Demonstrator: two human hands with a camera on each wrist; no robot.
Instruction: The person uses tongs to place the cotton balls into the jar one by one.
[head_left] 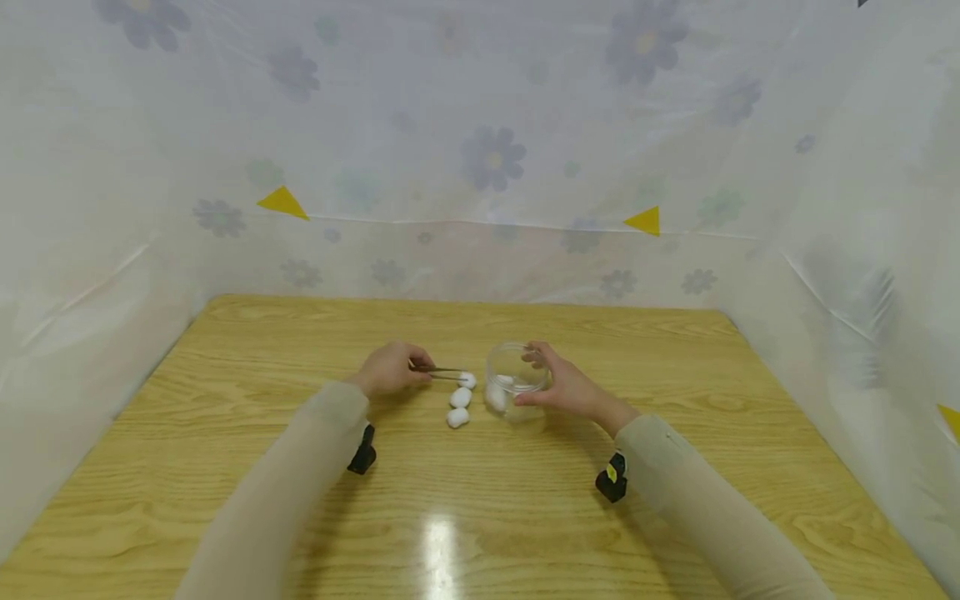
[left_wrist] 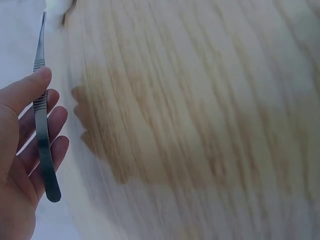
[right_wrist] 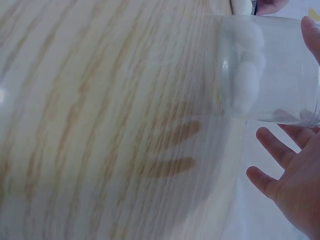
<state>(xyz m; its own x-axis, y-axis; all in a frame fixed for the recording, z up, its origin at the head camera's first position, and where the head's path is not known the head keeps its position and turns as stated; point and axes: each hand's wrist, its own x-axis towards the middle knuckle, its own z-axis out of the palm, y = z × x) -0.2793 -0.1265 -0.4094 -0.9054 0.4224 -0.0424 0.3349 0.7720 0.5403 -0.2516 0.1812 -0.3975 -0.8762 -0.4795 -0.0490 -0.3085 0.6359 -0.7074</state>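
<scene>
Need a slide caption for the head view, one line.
Left hand tweezers a cotton ball; right hand grips the clear jar.

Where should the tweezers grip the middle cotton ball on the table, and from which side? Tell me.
Pinch the middle cotton ball across its narrow waist, coming from the left, where the left hand holds the tweezers. It lies apart from the balls above and below it, while the clear jar, held by the right hand, probably blocks the right side.
</scene>
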